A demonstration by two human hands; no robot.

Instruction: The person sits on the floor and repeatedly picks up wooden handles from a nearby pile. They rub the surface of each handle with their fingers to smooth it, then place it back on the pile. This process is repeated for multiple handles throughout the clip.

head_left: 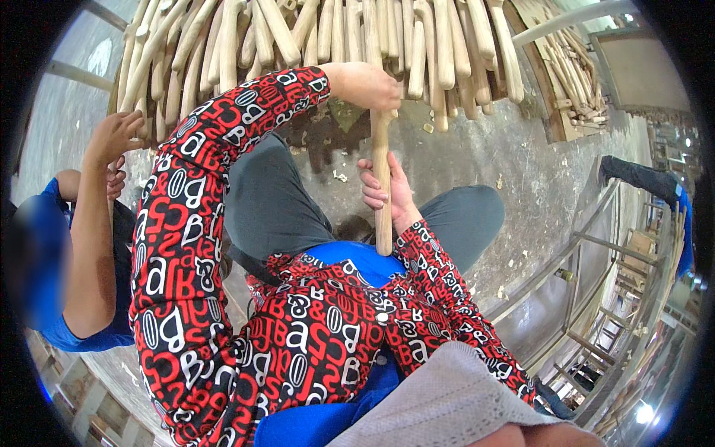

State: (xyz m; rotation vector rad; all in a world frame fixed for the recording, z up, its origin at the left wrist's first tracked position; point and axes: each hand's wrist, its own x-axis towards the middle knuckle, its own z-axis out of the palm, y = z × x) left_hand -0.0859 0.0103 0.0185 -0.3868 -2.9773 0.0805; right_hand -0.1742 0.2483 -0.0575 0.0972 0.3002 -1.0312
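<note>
A pale wooden handle (381, 145) stands lengthwise between my knees, its near end close to the blue cloth at my waist. My left hand (366, 86) reaches across from the left in a patterned sleeve and closes around the handle's far part. Lower down, my right hand (391, 192) wraps its fingers around the same handle. Just beyond my left hand lies a thick pile of similar wooden handles (328, 37), several with bent ends. Where the held handle's far end meets the pile, I cannot tell them apart.
At the left a co-worker in blue (82, 261) sits close, hands (119, 141) beside the pile. A second heap of wooden pieces (570, 74) lies at the far right. Metal racks (611, 276) stand along the right. Wood chips (340, 176) dot the floor.
</note>
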